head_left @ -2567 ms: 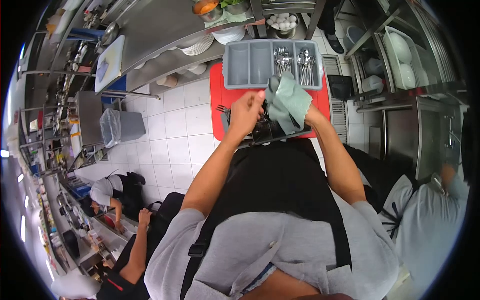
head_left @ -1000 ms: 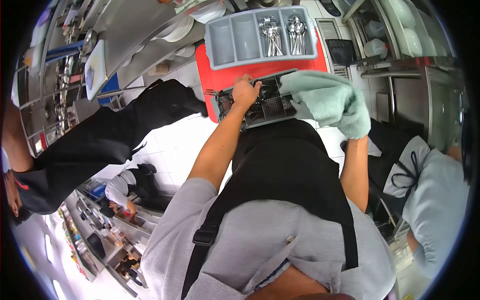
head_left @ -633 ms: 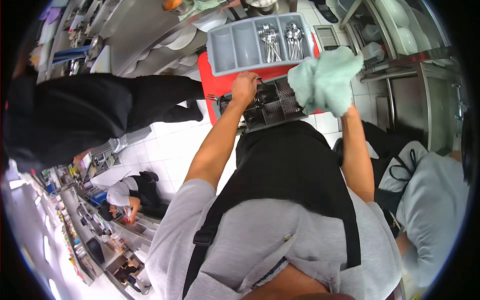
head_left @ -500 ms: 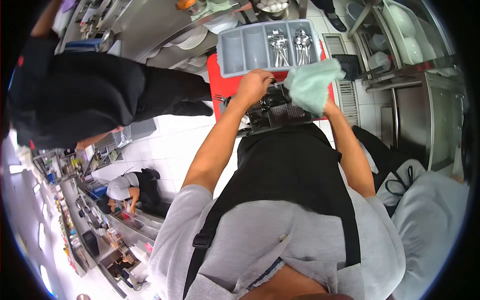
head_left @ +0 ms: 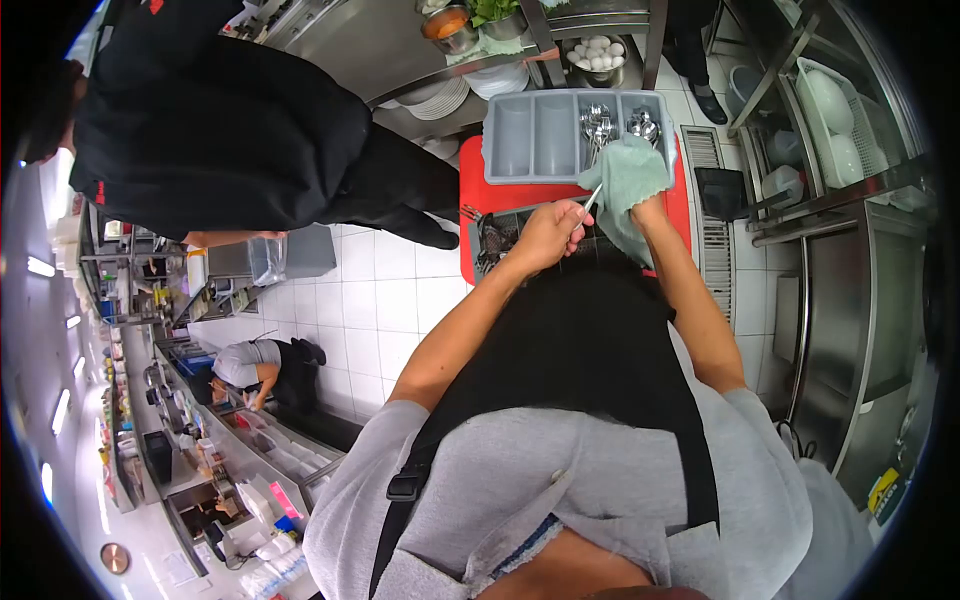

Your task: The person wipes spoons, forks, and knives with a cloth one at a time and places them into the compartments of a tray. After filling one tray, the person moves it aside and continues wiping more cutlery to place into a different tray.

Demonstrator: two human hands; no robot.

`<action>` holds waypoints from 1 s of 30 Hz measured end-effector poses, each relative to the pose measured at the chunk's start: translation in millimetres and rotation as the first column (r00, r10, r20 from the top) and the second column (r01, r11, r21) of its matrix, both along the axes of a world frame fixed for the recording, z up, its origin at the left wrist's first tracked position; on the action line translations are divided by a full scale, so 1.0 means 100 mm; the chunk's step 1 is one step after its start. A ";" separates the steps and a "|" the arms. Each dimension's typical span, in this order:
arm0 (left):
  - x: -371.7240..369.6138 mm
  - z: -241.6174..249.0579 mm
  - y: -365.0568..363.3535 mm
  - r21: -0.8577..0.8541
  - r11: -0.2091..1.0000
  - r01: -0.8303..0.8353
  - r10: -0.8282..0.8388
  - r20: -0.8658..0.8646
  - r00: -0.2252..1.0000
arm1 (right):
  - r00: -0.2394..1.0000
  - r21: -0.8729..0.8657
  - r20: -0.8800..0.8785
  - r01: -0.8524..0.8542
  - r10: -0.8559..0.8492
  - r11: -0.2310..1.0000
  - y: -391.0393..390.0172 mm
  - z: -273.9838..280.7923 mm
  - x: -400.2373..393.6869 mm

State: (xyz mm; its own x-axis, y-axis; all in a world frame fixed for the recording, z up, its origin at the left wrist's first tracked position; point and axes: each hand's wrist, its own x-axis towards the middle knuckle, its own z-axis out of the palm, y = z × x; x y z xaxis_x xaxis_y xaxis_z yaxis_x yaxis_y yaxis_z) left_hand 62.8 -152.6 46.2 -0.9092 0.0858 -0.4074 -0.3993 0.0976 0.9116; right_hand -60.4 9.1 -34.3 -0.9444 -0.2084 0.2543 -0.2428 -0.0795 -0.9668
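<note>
My left hand (head_left: 548, 238) is closed around a slim silver piece of cutlery (head_left: 593, 198), whose upper end goes into a pale green cloth (head_left: 632, 172). My right hand (head_left: 648, 212) grips that cloth, which hides most of its fingers and the cutlery's far end, so its kind does not show. Beyond both hands is a grey divided tray (head_left: 511, 140), with spoons (head_left: 597, 128) in one compartment and more shiny cutlery (head_left: 643, 126) in the one to its right. Under my left hand lies a dark cutlery basket (head_left: 512, 222), partly covered, with forks (head_left: 476, 215) at its left edge.
Tray and basket rest on a red surface (head_left: 478, 165). A co-worker in black (head_left: 230, 130) stands close on the left; another person (head_left: 255, 370) bends over a counter farther off. Eggs (head_left: 596, 52) fill a bowl at the back. Steel shelving (head_left: 800, 230) runs along the right.
My left hand has come up from the basket with the piece of cutlery. The cloth in my right hand now wraps its end. The person at lower right has mostly left view.
</note>
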 end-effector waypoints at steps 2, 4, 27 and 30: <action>-0.01 0.12 0.02 0.015 1.000 -0.009 0.010 -0.021 1.000 | 0.974 -0.258 0.215 -0.018 0.075 0.966 -0.07 0.02 0.01; -0.03 0.13 0.04 -0.023 1.000 -0.010 0.009 -0.048 0.999 | 0.867 -0.480 0.429 -0.018 0.253 0.877 -0.15 0.08 0.05; -0.44 -0.94 -0.30 -0.307 0.847 -0.434 0.355 -0.281 0.892 | 0.895 0.706 0.173 -0.404 0.412 0.581 0.16 0.19 0.61; -0.53 -1.24 -0.32 -0.196 0.888 -0.416 0.401 -0.112 0.909 | 0.894 0.561 0.171 -0.434 0.414 0.705 0.44 0.08 0.68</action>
State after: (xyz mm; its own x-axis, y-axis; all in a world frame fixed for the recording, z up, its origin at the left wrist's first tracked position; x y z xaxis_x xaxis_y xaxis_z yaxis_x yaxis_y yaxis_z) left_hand 9.8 -184.2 -78.2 -0.8705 -0.3804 -0.3122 -0.3850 0.1313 0.9135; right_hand 7.7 53.1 -26.1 -0.7254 -0.6846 -0.0724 -0.2906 0.3999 -0.8693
